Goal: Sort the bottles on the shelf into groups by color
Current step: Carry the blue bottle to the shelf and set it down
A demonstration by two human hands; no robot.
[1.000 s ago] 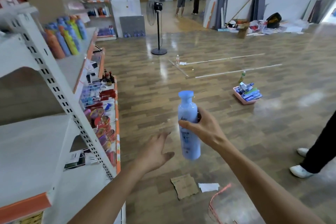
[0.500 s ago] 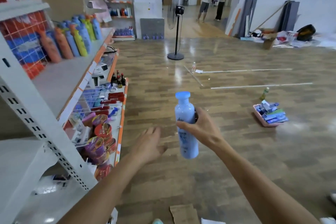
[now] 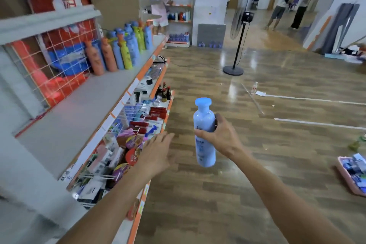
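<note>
My right hand (image 3: 221, 138) grips a light blue bottle (image 3: 205, 130) with a blue cap, upright, out over the wooden floor. My left hand (image 3: 158, 152) is beside it, fingers straight and empty, just off the front edge of the lower shelf. On the grey upper shelf (image 3: 79, 109) to the left stands a row of mixed bottles: orange bottles (image 3: 96, 59) nearest, then blue bottles (image 3: 131, 47) and yellow-green bottles (image 3: 125, 55) further back.
The lower shelf (image 3: 136, 130) holds packets, red tubes and dark sauce bottles. A standing fan (image 3: 239, 31) is on the floor ahead. A pink tray (image 3: 344, 176) of items lies at the right edge. Several people stand in the background.
The view has swung left and closer to the shelf, so the bottle row looks nearer. Both hands keep their pose, the right still holding the blue bottle.
</note>
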